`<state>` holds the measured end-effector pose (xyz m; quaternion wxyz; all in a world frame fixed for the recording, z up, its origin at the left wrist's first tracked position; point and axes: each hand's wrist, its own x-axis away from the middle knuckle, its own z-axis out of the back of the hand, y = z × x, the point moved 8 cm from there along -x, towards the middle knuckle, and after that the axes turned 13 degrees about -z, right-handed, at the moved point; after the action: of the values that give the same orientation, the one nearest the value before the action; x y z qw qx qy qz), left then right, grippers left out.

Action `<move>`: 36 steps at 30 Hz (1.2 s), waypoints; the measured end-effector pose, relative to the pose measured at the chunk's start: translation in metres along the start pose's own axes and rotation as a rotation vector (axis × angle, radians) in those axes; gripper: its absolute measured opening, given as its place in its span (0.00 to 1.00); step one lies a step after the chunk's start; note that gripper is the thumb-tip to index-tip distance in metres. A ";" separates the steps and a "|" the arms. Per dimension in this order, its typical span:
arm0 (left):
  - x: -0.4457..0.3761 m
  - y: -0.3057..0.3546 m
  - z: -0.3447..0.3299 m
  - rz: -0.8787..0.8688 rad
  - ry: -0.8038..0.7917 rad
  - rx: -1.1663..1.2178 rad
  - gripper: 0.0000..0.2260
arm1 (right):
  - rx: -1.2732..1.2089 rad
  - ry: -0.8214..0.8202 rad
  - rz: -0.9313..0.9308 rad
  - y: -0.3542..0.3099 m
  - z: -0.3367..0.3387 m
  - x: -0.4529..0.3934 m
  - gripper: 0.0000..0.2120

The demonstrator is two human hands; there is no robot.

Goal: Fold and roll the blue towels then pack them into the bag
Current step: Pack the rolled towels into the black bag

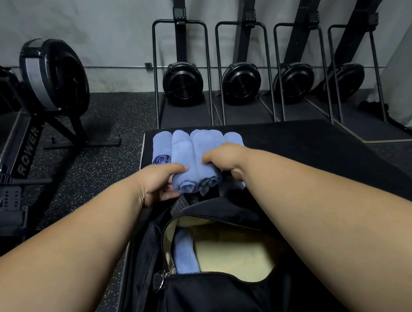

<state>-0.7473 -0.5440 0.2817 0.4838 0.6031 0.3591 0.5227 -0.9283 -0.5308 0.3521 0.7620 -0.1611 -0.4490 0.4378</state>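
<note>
Several rolled blue towels lie side by side on a black padded platform (322, 144). My left hand (156, 184) and my right hand (226, 159) together grip two rolled towels (190, 159) from either side, just beyond the bag. Another rolled towel (161, 148) lies to their left, and one more (234, 138) shows behind my right hand. A black duffel bag (214, 302) sits open near me, its lining pale yellow. One rolled blue towel (185, 251) lies inside at the left end of the opening.
A rowing machine (31, 129) stands on the speckled rubber floor to the left. Several upright black exercise machines (242, 80) line the grey back wall. The platform's left edge drops to the floor beside the bag.
</note>
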 end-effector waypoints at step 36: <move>0.255 0.035 -0.075 -0.080 0.028 -0.027 0.23 | -0.479 -0.287 -0.040 0.133 0.007 0.197 0.06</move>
<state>-0.7735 -0.2981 0.3862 0.5074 0.5743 0.3824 0.5163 -0.9620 -0.2968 0.3776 0.6392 -0.2641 -0.6462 0.3226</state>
